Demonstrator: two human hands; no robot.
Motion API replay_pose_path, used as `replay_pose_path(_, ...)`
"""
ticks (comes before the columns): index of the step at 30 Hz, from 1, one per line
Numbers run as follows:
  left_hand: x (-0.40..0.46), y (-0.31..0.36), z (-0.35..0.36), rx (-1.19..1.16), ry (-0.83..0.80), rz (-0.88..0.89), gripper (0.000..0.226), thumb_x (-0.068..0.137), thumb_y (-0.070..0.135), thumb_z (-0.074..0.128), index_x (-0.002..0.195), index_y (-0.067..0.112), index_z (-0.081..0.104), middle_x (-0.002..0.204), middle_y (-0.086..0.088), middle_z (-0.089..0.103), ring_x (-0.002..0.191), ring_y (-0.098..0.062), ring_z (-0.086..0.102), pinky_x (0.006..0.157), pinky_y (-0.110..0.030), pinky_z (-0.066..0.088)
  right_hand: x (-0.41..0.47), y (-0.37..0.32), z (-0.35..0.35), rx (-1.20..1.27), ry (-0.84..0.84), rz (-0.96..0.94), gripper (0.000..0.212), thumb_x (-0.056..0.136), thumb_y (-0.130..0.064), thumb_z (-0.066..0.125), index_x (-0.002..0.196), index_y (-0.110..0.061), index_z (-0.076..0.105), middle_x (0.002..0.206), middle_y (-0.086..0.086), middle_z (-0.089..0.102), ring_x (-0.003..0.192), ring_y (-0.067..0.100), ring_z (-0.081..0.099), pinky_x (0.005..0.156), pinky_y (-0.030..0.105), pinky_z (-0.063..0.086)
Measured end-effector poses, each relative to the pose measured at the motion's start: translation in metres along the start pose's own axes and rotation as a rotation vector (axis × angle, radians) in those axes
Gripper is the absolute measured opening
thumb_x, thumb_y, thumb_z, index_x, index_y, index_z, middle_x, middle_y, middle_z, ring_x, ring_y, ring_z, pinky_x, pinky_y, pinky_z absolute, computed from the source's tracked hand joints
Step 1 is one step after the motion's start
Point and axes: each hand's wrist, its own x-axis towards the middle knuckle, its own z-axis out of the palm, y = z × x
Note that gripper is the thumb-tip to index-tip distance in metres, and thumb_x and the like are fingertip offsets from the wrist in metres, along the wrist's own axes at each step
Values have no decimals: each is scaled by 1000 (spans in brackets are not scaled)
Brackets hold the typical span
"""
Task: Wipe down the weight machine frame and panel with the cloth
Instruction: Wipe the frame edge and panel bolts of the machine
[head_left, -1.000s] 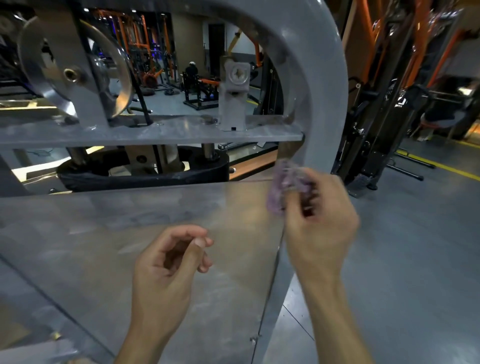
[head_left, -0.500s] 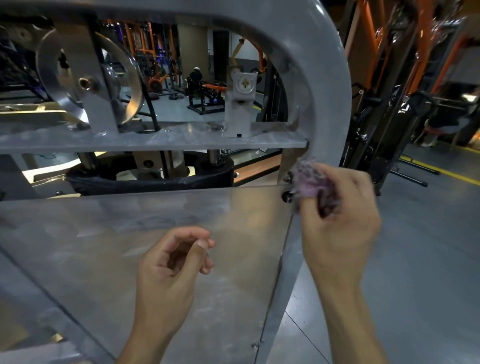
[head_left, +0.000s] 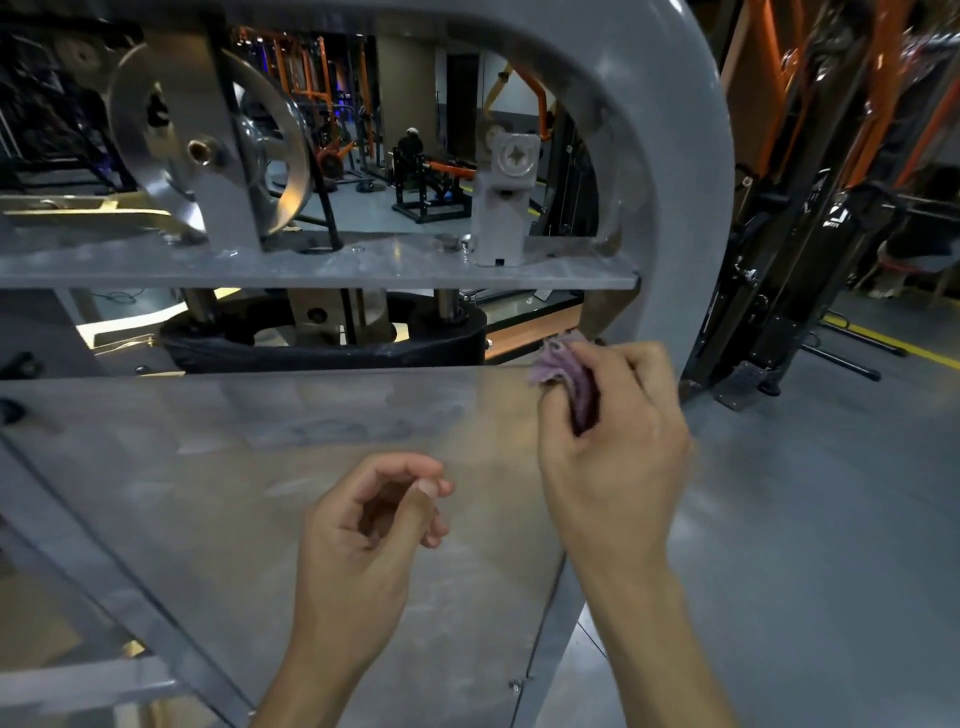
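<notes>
The person is working the top right corner of the clear panel (head_left: 270, 467), where it is meeting the grey frame (head_left: 685, 208). To do this well, the cloth (head_left: 558, 366) should be pressing flat and running along the edge (judging by the smears lower down, much is left). The right hand (head_left: 618, 447) is gripping the bunched purple cloth against that corner. The left hand (head_left: 363, 530) is hanging loosely curled, holding nothing.
</notes>
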Motion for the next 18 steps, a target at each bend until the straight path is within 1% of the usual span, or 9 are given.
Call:
replay_pose_path(3,-2,1,-1,9,7,-5,34,94,-9,59,87,22,73,82,-11,72,57,-20,61,57,-28,52,-11,-16,17,94,-105,-60,29,89,-5,70,117,-9,72,105,1,57,84,3,51,75,5,39)
replay_pose_path(4,-3,2,-2,10,10,-7,34,94,-8,59,87,22,73,82,-12,72,57,-20,61,57,-28,52,-12,-14,16,112,-117,-65,30,90,-6,68,119,-9,71,105,0,56,83,2,52,75,3,39)
replay_pose_path(5,-3,2,-4,8,16,-9,34,94,-7,61,86,24,73,82,-11,72,57,-21,62,57,-28,52,-11,-10,12,126,-103,-53,31,90,-5,67,120,-9,71,105,-2,55,82,1,54,76,0,38)
replay_pose_path(7,-3,3,-9,-1,34,0,30,93,-1,67,84,27,73,82,-10,72,58,-22,62,57,-29,52,-9,2,2,127,-15,-12,29,89,-3,70,118,-5,73,104,-1,55,81,-5,59,77,-4,38)
replay_pose_path(8,-3,3,-12,-3,42,4,25,92,4,68,85,28,73,82,-10,71,58,-23,62,57,-29,52,-9,5,-1,124,26,7,28,89,-3,71,116,-3,73,102,0,56,81,-9,59,75,-4,39)
replay_pose_path(10,-4,3,-17,-3,60,3,20,89,10,64,85,27,73,82,-9,71,58,-23,62,57,-29,52,-11,2,2,111,47,32,27,92,-6,68,118,-5,73,103,1,57,82,-5,55,75,1,42)
replay_pose_path(12,-5,1,-19,-4,69,-8,18,91,9,68,86,26,73,82,-10,71,57,-22,61,56,-29,51,-16,-13,16,128,-4,19,27,94,-8,64,120,-9,72,105,0,57,84,-1,52,78,3,42)
replay_pose_path(16,-6,2,-21,-9,73,-13,19,90,9,67,87,27,74,82,-11,72,56,-20,61,56,-26,51,-20,-37,30,188,-180,-82,29,92,-5,67,120,-12,70,104,-1,56,84,6,55,74,18,48)
replay_pose_path(18,-6,2,-23,-3,72,-9,21,93,7,70,86,27,74,82,-10,72,57,-21,61,56,-27,52,-13,-27,22,190,-205,-84,30,90,-4,68,119,-13,71,104,-3,57,83,4,56,74,17,49)
